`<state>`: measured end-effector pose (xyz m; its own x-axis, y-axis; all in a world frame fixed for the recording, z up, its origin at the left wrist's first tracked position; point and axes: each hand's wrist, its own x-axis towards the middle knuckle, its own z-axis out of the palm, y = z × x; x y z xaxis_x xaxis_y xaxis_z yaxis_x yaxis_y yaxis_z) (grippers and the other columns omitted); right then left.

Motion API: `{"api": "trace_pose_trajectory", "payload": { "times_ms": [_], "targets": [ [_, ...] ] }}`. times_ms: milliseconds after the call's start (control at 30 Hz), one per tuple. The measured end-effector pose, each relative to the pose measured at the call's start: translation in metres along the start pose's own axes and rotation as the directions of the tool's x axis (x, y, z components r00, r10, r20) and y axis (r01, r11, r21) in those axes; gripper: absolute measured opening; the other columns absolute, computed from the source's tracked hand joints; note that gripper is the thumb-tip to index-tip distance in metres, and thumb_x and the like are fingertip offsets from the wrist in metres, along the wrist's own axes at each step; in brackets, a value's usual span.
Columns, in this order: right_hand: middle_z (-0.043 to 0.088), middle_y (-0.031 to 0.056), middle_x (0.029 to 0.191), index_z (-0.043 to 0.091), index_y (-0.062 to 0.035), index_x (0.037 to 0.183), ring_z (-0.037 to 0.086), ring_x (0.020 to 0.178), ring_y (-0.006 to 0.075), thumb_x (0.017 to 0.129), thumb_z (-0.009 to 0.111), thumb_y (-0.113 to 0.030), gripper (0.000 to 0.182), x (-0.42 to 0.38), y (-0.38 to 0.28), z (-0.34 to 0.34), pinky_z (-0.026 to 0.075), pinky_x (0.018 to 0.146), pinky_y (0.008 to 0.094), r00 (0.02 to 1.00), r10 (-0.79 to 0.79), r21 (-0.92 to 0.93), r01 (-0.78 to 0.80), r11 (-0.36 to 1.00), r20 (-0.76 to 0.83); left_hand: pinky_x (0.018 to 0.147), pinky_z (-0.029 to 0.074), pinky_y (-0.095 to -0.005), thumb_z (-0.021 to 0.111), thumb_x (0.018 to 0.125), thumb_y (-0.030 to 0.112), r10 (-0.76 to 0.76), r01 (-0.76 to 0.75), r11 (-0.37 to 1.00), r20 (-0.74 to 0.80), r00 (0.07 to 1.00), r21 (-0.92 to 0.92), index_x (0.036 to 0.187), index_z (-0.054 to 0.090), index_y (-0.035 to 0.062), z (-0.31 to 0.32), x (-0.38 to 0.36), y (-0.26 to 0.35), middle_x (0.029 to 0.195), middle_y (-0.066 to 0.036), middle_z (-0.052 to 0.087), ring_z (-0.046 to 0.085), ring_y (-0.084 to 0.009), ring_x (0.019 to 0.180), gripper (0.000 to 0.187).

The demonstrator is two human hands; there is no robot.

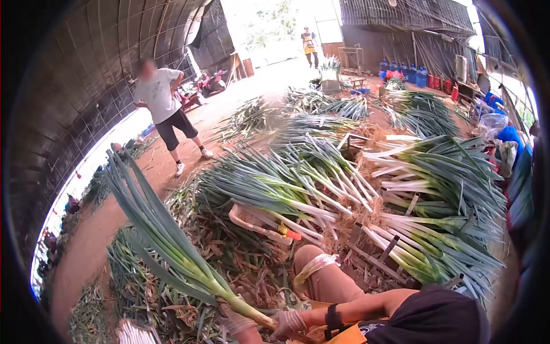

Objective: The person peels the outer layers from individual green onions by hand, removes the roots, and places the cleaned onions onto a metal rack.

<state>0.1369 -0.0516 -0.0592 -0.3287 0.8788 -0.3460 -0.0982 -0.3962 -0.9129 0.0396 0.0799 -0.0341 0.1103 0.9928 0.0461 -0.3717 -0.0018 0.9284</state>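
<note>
A long leek [189, 264] slants from the bottom middle up to the left, its green leaves fanning out at the top. My right hand [288, 323], in a pale glove, is closed round the white root end. Close beside it, my left hand [234, 320], also gloved, is closed on the stalk a little higher up; its fingers are partly hidden behind the stalk. Beneath the leek lies a heap of stripped leaves [172, 309]. A light-coloured tub [246, 221] with an orange-and-yellow handled tool [289, 232] on its edge lies beyond my knee.
Leek piles lie ahead [269, 178] and to the right [452, 178], with metal racks [381, 261] between them. One person [163, 103] stands at the left; another person [310, 46] is near the entrance. Blue water jugs [421, 77] line the back right.
</note>
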Motion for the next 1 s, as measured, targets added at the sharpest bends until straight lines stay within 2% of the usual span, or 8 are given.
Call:
{"api": "trace_pose_trajectory", "payload": {
  "times_ms": [133,333,433,533,600,800,867,1000],
  "targets": [
    [0.060,0.0032,0.073,0.058,-0.0031,0.092,0.056,0.065,0.0113,0.063,0.070,-0.018,0.034,0.020,0.022,-0.005,0.045,0.055,0.0287,0.993,-0.095,0.161,0.084,0.983,0.066,0.065,0.049,-0.0345,0.054,0.082,0.035,0.152,-0.253,0.798,0.223,0.963,0.547,0.102,0.056,0.0047,-0.058,0.018,-0.072,0.091,-0.009,0.061,0.060,-0.0233,0.078,0.036],
    [0.060,0.0029,0.075,0.060,-0.0029,0.094,0.055,0.064,0.0117,0.072,0.070,-0.017,0.027,0.025,0.026,-0.009,0.047,0.055,0.0252,0.996,-0.051,0.009,0.050,0.999,0.076,0.066,0.048,-0.0386,0.054,0.080,0.033,-0.478,-0.310,0.106,0.322,0.817,0.945,0.096,0.058,0.0039,-0.120,-0.015,-0.117,0.085,-0.019,0.061,0.060,-0.0341,0.077,0.033],
    [0.061,0.0034,0.078,0.060,-0.0020,0.094,0.056,0.066,0.0112,0.072,0.071,-0.014,0.027,0.011,0.003,-0.002,0.048,0.057,0.0253,0.995,-0.080,-0.080,0.085,0.993,0.056,0.066,0.047,-0.0389,0.056,0.081,0.035,-0.355,-0.177,0.178,0.231,0.906,0.968,0.096,0.058,0.0036,-0.118,0.000,-0.072,0.085,-0.025,0.059,0.058,-0.0381,0.078,0.035],
    [0.060,0.0030,0.080,0.059,-0.0017,0.097,0.055,0.068,0.0103,0.072,0.071,-0.015,0.031,0.023,0.008,0.001,0.047,0.060,0.0255,0.991,0.000,-0.167,0.023,0.986,0.137,0.064,0.049,-0.0325,0.055,0.083,0.042,-0.110,0.044,0.981,0.360,0.926,0.188,0.109,0.053,0.0063,-0.075,0.022,0.013,0.087,-0.012,0.063,0.061,-0.0248,0.076,0.044],
    [0.060,0.0031,0.081,0.057,-0.0019,0.099,0.054,0.071,0.0099,0.072,0.072,-0.016,0.034,0.036,0.018,-0.001,0.046,0.062,0.0256,0.979,0.018,-0.224,0.029,0.974,0.205,0.065,0.051,-0.0279,0.058,0.082,0.041,0.092,-0.013,0.958,0.266,0.959,-0.287,0.115,0.049,0.0060,-0.017,0.000,0.085,0.091,-0.006,0.062,0.061,-0.0191,0.078,0.049],
    [0.063,0.0083,0.078,0.061,0.0003,0.096,0.052,0.069,0.0099,0.067,0.076,-0.019,0.038,0.058,-0.054,-0.023,0.046,0.062,0.0322,0.969,0.043,-0.893,0.206,0.400,0.243,0.065,0.053,-0.0332,0.065,0.078,0.035,-0.054,0.145,0.943,0.290,0.955,-0.301,0.109,0.051,-0.0008,-0.018,0.024,0.101,0.092,-0.011,0.062,0.062,-0.0219,0.079,0.050],
    [0.064,0.0103,0.075,0.065,-0.0029,0.088,0.055,0.066,0.0125,0.073,0.070,-0.022,0.024,0.075,-0.046,-0.023,0.047,0.062,0.0286,0.822,-0.568,-0.192,0.549,0.813,-0.055,0.064,0.053,-0.0341,0.065,0.079,0.032,-0.045,0.097,0.953,0.184,0.982,-0.288,0.109,0.051,-0.0010,-0.021,0.030,0.085,0.090,-0.011,0.061,0.061,-0.0226,0.077,0.047],
    [0.061,0.0123,0.068,0.066,-0.0056,0.076,0.056,0.057,0.0155,0.073,0.070,-0.021,0.016,0.056,-0.075,-0.006,0.046,0.054,0.0278,0.820,-0.564,-0.463,0.465,0.755,-0.096,0.062,0.052,-0.0362,0.063,0.081,0.026,-0.072,0.081,0.966,0.048,0.996,-0.244,0.107,0.052,-0.0010,-0.022,0.033,0.080,0.088,-0.011,0.061,0.061,-0.0237,0.073,0.040]
  ]
}}
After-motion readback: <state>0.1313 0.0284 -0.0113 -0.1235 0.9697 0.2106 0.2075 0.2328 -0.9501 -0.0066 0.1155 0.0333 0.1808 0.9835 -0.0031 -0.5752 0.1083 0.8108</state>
